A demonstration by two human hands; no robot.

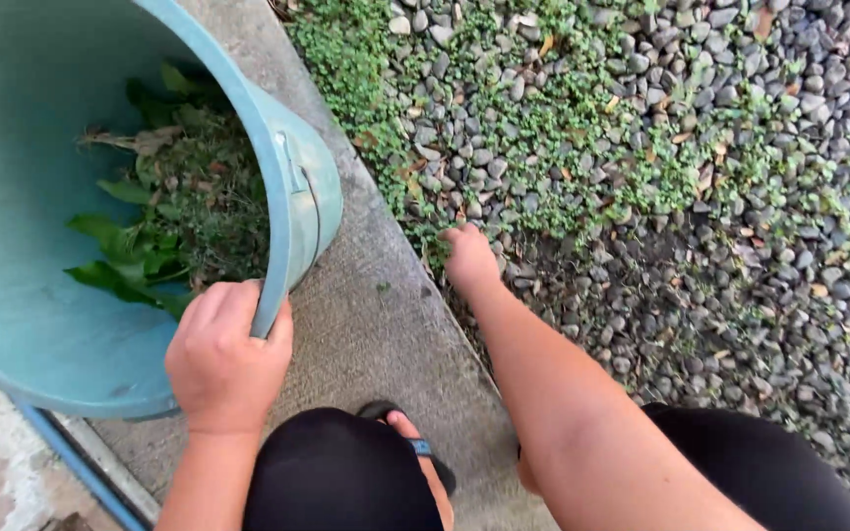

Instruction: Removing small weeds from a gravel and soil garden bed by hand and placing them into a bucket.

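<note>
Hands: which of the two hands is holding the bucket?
The left hand: it grips the rim of the teal bucket. The right hand is down on the gravel by the weeds instead.

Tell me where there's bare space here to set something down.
The concrete strip between the teal bucket and the gravel is bare. Gravel past the right hand is crowded with weeds. The left hand grips the bucket rim.

Left hand [226, 356]: at 7 o'clock in the frame, fingers curled over and closed in a grip, thumb on the near side, knuckles up, wrist straight, forearm running down to 6 o'clock. Right hand [468, 258]: at centre, fingers bunched and pointing down toward 12 o'clock, arm extended, forearm trailing to 5 o'clock.
</note>
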